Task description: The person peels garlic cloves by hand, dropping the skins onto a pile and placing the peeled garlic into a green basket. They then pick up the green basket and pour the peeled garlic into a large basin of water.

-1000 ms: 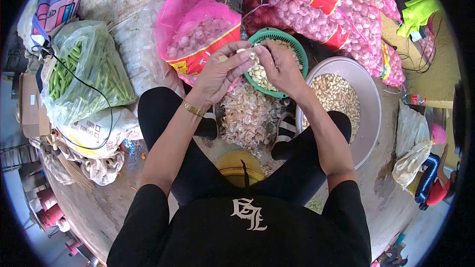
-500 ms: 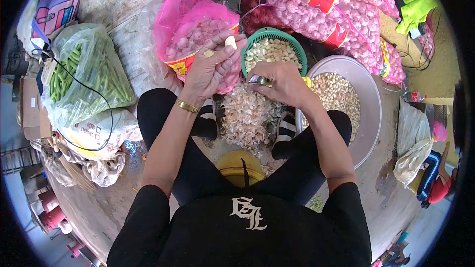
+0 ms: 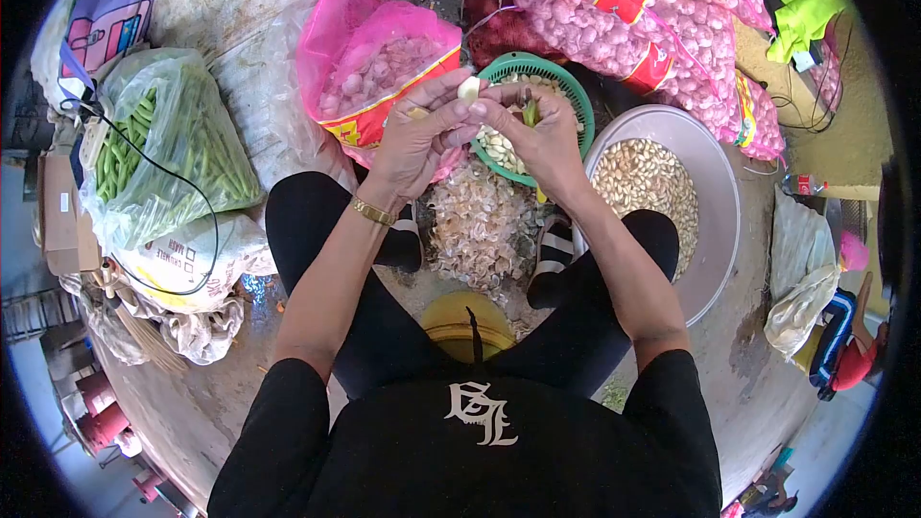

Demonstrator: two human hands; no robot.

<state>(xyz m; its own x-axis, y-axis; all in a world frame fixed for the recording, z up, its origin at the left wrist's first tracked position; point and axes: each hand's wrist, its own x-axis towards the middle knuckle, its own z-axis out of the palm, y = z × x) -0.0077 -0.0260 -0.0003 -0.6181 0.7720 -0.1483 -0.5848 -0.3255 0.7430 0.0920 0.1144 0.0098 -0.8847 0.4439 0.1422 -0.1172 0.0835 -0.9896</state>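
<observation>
**Right hand back up at the clove**

Head view: right hand (image 3: 539, 134), closed on a small knife (image 3: 530, 115), has risen within 0.5 s to meet left hand (image 3: 417, 139), which pinches a garlic clove (image 3: 469, 88) above the green basket (image 3: 578, 105). Peeling likely goes best with shallow cuts, blade off the thumb. Print on the pink sack (image 3: 384, 62) is unreadable.

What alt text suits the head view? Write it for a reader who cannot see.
The left hand and right hand pinch a garlic clove above a green basket of cloves. A pile of skins lies below, a metal bowl beside it, pink sacks behind.
</observation>
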